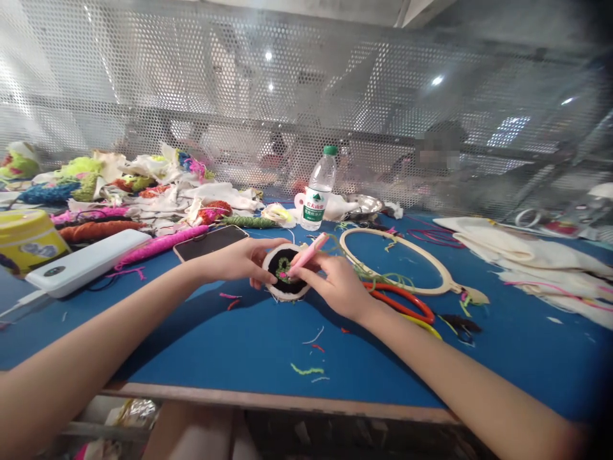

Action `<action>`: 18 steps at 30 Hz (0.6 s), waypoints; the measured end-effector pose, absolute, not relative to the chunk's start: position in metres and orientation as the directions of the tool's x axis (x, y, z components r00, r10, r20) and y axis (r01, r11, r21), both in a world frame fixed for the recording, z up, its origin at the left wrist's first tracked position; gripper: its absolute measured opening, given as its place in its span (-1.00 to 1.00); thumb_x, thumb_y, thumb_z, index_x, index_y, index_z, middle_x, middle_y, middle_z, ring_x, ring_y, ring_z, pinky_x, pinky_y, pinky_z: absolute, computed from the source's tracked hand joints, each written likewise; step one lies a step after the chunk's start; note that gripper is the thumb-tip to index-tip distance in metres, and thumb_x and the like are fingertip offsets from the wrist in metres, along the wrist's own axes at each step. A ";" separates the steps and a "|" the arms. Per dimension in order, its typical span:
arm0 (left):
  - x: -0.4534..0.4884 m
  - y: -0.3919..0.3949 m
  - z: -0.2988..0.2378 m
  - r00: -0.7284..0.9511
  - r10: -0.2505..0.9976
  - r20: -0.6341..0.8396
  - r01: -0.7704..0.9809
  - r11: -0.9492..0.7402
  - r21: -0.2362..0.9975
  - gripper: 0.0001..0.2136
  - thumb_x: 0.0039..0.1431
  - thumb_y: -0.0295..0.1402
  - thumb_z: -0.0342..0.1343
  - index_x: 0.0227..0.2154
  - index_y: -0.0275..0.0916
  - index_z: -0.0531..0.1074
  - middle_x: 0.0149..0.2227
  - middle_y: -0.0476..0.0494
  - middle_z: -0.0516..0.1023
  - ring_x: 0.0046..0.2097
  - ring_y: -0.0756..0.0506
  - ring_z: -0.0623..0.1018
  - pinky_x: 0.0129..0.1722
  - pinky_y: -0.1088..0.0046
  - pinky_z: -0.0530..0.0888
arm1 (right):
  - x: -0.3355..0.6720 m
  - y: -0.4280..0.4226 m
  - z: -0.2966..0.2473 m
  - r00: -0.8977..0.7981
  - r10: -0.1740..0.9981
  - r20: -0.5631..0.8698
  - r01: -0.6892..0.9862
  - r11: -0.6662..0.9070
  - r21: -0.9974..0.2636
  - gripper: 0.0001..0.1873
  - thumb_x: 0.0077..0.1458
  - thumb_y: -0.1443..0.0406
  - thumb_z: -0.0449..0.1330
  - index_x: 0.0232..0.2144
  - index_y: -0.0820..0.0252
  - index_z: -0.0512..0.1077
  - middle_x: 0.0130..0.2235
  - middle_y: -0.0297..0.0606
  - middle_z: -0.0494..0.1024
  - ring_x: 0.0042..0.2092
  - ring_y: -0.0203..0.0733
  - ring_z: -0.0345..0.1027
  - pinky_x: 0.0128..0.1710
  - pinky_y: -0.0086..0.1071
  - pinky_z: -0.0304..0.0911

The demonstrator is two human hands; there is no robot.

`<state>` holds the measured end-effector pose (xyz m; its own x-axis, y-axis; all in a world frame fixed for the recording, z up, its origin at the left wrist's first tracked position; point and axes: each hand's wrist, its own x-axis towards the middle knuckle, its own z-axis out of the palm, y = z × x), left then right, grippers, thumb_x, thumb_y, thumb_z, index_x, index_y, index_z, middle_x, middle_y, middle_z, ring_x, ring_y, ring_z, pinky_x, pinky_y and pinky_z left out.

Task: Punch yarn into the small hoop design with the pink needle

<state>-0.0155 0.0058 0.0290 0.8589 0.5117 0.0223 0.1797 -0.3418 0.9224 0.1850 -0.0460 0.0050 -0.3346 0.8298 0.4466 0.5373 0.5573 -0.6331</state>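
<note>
My left hand (244, 260) grips the left side of a small round embroidery piece (275, 262), its thumb on the front and fingers behind. The piece has a white rim, a black middle and a green and pink yarn pattern. My right hand (330, 278) is closed around a thick pink pen-like tool (309, 251), tilted with its upper end to the right. Its lower end meets the black middle close to the pink and green yarn; the very tip is hidden by my fingers.
Right of my hands lie a wooden embroidery hoop (397, 233), orange-handled scissors (407, 301) and folded white cloth (522, 246). Behind stands a water bottle (318, 191). At left are a phone (211, 241), a white power bank (89, 263), a yellow tub (31, 239) and yarn bundles (163, 248).
</note>
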 end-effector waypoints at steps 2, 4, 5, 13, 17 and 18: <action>-0.015 0.005 0.030 0.859 0.511 0.014 0.191 -0.346 0.919 -0.40 -0.06 -0.52 0.09 0.10 -0.13 0.12 -0.21 -0.09 0.45 -0.38 0.02 0.43 -0.50 0.57 0.40 | 0.184 -0.049 0.007 -0.344 0.817 0.463 0.578 0.573 -0.581 -0.84 0.11 0.23 0.04 -0.33 0.17 0.36 -0.37 -0.27 0.54 -0.32 -0.17 0.43 -0.31 -0.33 0.28; -0.015 0.005 0.029 0.856 0.516 0.013 0.197 -0.350 0.916 -0.41 -0.06 -0.52 0.10 0.09 -0.13 0.13 -0.21 -0.09 0.44 -0.37 0.01 0.42 -0.50 0.57 0.40 | 0.184 -0.051 0.008 -0.340 0.816 0.467 0.590 0.572 -0.570 -0.84 0.13 0.23 -0.01 -0.30 0.17 0.31 -0.36 -0.26 0.54 -0.31 -0.17 0.44 -0.33 -0.34 0.28; -0.015 0.006 0.029 0.854 0.519 0.014 0.199 -0.351 0.915 -0.41 -0.06 -0.52 0.10 0.08 -0.13 0.14 -0.20 -0.09 0.44 -0.36 0.01 0.42 -0.50 0.57 0.40 | 0.184 -0.051 0.008 -0.337 0.817 0.468 0.592 0.571 -0.569 -0.84 0.14 0.23 -0.03 -0.30 0.17 0.29 -0.36 -0.25 0.54 -0.31 -0.17 0.44 -0.33 -0.34 0.29; -0.015 0.006 0.028 0.849 0.528 0.005 0.212 -0.350 0.912 -0.41 -0.07 -0.52 0.09 0.08 -0.11 0.13 -0.20 -0.09 0.44 -0.35 0.00 0.42 -0.50 0.57 0.40 | 0.184 -0.050 0.005 -0.329 0.810 0.487 0.547 0.583 -0.601 -0.87 0.17 0.24 -0.07 -0.28 0.14 0.22 -0.36 -0.28 0.53 -0.33 -0.19 0.45 -0.36 -0.35 0.31; -0.015 0.007 0.027 0.846 0.533 -0.004 0.223 -0.348 0.911 -0.39 -0.07 -0.51 0.10 0.09 -0.09 0.11 -0.21 -0.09 0.44 -0.36 0.00 0.42 -0.50 0.56 0.40 | 0.185 -0.050 0.004 -0.333 0.796 0.505 0.527 0.602 -0.600 -0.88 0.18 0.25 -0.08 -0.26 0.12 0.21 -0.36 -0.29 0.53 -0.33 -0.20 0.46 -0.34 -0.34 0.32; -0.016 0.007 0.026 0.844 0.537 -0.006 0.227 -0.347 0.910 -0.39 -0.06 -0.51 0.10 0.10 -0.09 0.11 -0.21 -0.09 0.44 -0.36 0.00 0.42 -0.50 0.56 0.40 | 0.185 -0.050 0.004 -0.333 0.795 0.507 0.536 0.602 -0.592 -0.88 0.18 0.25 -0.08 -0.25 0.12 0.21 -0.36 -0.28 0.53 -0.33 -0.20 0.45 -0.34 -0.34 0.32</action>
